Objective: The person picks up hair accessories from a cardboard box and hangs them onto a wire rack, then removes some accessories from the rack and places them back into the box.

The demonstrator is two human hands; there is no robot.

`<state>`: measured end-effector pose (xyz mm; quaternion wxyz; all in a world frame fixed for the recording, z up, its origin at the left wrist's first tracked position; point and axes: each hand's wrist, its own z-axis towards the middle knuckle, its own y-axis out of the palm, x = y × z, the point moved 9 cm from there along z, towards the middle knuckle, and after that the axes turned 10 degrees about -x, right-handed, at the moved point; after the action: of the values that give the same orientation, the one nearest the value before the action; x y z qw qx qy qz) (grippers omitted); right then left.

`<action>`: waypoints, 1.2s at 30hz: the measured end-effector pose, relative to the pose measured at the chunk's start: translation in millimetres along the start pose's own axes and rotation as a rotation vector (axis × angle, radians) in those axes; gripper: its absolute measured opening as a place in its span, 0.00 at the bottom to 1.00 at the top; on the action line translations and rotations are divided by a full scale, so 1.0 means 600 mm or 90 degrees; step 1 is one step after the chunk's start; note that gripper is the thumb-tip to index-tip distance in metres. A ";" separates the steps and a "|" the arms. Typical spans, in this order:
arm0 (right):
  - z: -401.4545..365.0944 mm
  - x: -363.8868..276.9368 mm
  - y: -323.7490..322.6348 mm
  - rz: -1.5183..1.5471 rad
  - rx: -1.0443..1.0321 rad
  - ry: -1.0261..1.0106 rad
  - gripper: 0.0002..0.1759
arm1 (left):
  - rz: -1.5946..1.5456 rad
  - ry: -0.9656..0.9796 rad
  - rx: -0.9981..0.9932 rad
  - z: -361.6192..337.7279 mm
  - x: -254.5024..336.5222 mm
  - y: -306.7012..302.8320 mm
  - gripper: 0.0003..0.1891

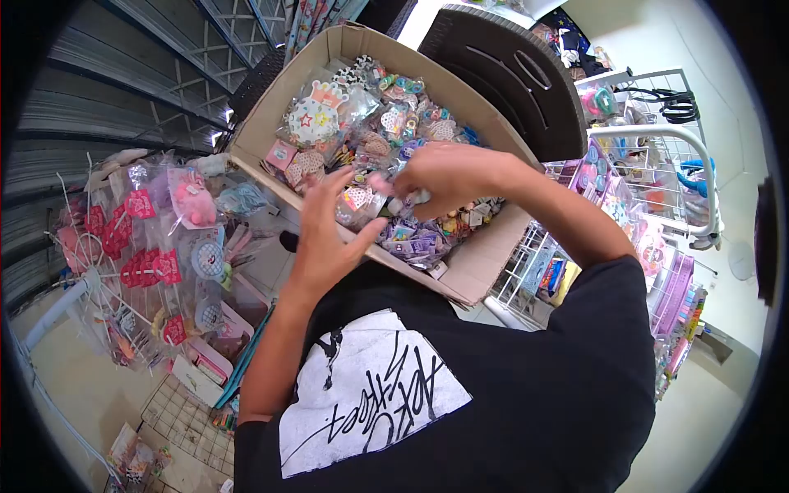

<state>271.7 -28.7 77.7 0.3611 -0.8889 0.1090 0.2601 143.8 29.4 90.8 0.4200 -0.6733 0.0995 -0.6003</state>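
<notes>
Where the head view centres, the left hand [322, 234] spreads its fingers beside a clear packet [357, 202] inside the cardboard box [486, 261]; the right hand [448, 177] curls over bagged trinkets [417, 240], its fingertips blurred, so I cannot tell its grip.

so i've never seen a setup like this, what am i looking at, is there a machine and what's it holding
No machine here: these are a person's bare left hand and right hand. The one picture comes from a camera worn on the head, looking down past the person's black shirt. Both hands are over an open cardboard box, crowded with small plastic-wrapped packets. The fingers are in among them, but I can't tell whether either hand grips one. More goods hang on the left.
</notes>
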 end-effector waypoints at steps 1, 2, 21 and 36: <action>0.002 -0.028 -0.017 0.034 0.069 -0.077 0.14 | -0.191 -0.088 -0.090 0.009 -0.021 0.037 0.23; 0.010 -0.036 -0.016 0.034 0.069 -0.075 0.14 | -0.382 -0.177 -0.180 0.008 -0.038 0.077 0.19; -0.018 0.217 0.359 -0.315 -0.185 0.044 0.07 | -0.750 -0.356 -0.067 -0.147 -0.113 0.037 0.09; 0.092 -0.313 0.040 -0.248 -0.260 -0.255 0.17 | -0.712 -0.272 0.089 -0.379 -0.071 -0.070 0.07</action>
<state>83.3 -6.5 132.2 0.2330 -0.8780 -0.1901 0.3723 -85.5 -18.8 72.0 0.0947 -0.7003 -0.3960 -0.5864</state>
